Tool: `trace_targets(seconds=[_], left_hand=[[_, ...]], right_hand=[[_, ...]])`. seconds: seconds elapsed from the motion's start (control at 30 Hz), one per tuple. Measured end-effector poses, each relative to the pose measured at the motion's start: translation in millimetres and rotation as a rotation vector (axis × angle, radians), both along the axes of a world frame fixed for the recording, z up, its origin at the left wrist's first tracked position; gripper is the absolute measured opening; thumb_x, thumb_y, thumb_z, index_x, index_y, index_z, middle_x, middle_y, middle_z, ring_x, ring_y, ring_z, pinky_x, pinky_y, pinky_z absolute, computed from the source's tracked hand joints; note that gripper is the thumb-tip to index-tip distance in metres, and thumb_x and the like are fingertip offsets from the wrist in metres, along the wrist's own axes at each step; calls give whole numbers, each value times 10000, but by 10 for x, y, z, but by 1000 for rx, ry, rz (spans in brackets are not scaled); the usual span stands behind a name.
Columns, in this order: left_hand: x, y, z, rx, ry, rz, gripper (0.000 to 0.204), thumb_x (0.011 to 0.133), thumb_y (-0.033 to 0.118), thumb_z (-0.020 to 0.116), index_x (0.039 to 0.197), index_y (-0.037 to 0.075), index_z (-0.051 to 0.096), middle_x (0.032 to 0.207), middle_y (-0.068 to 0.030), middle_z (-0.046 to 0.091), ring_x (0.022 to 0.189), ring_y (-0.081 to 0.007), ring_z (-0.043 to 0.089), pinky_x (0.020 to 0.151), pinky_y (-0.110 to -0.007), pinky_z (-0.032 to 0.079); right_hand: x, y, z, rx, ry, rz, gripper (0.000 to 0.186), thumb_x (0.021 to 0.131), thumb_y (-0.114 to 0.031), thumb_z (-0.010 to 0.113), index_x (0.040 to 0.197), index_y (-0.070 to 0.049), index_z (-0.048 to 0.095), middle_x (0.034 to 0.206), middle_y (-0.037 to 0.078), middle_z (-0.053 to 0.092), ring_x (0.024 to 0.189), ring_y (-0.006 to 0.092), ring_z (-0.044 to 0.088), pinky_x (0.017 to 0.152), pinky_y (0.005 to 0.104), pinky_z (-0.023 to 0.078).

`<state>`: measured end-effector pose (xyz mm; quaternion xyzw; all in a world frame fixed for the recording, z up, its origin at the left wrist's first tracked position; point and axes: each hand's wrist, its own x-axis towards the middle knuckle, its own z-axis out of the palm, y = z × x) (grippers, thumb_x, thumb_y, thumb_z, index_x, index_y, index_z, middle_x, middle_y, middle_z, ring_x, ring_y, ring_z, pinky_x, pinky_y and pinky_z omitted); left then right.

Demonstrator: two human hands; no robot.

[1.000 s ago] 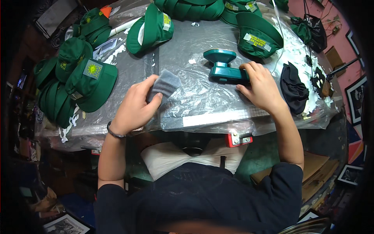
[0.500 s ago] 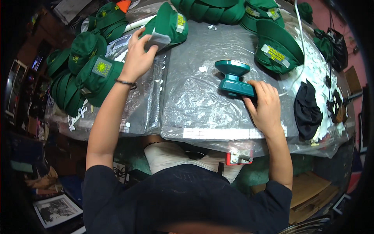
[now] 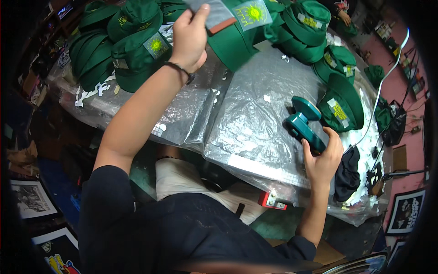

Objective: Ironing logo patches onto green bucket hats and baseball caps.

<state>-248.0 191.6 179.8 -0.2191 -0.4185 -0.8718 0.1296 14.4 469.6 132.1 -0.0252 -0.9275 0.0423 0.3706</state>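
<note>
My left hand (image 3: 191, 36) is closed on a grey pad (image 3: 213, 10) and a raised green hat (image 3: 230, 48). The hat bears a yellow sun patch (image 3: 251, 13); a reddish-brown strip (image 3: 222, 24) lies across the pad. My right hand (image 3: 324, 153) grips the handle of a teal handheld iron (image 3: 303, 128), which rests on the plastic-covered table (image 3: 246, 118). Just beyond the iron is an upturned green hat (image 3: 340, 100) with a white-and-yellow label. A black cloth (image 3: 346, 178) lies to the right of my right hand.
Stacked green hats (image 3: 91, 55) fill the back left, with more (image 3: 305, 32) at the back right. A white cord (image 3: 383, 86), dark bags (image 3: 392, 123) and white scraps (image 3: 365, 169) are on the right. A red clamp (image 3: 269, 199) is at the front edge. Another person's hand (image 3: 345, 18) shows at top right.
My left hand went forward to the back hats and has lifted one with the pad. The view has swung, putting my right hand and the iron lower and farther right.
</note>
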Motion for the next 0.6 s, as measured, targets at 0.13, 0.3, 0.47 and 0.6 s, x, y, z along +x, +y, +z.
trace_targets(seconds=[0.13,0.3,0.47,0.6], left_hand=[[263,-251,20,167,-398,-241,245,997,226,504,1058,13,609,1008,-106,657,914,-212,658,811,-374,567],[153,-302,-364,196,-452,-645,320,1001,315,496,1096,36,622,1005,-101,691,873,-225,691,771,-354,591],[139,-244,-719,205,-592,-670,357,1002,343,484,1078,20,616,993,-139,680,899,-247,684,842,-383,565],[85,-222,-779,165,-599,-801,347,994,335,506,1105,18,589,1051,-148,662,984,-253,656,902,-397,537]], right_hand=[[-139,-323,448,-700,-242,452,520,762,-225,772,1168,8,547,1069,125,617,1008,226,596,930,354,440],[-983,-645,97,-1809,-692,1113,613,993,-480,442,1409,-36,365,1354,156,496,1163,298,553,1016,455,413],[-1175,-741,-227,-2173,-381,1056,548,1004,-466,406,1395,-82,419,1371,104,536,1207,275,542,1076,480,368],[-1129,-574,-344,-2155,-343,879,473,983,-373,515,1352,-79,489,1365,103,549,1264,276,510,1080,439,375]])
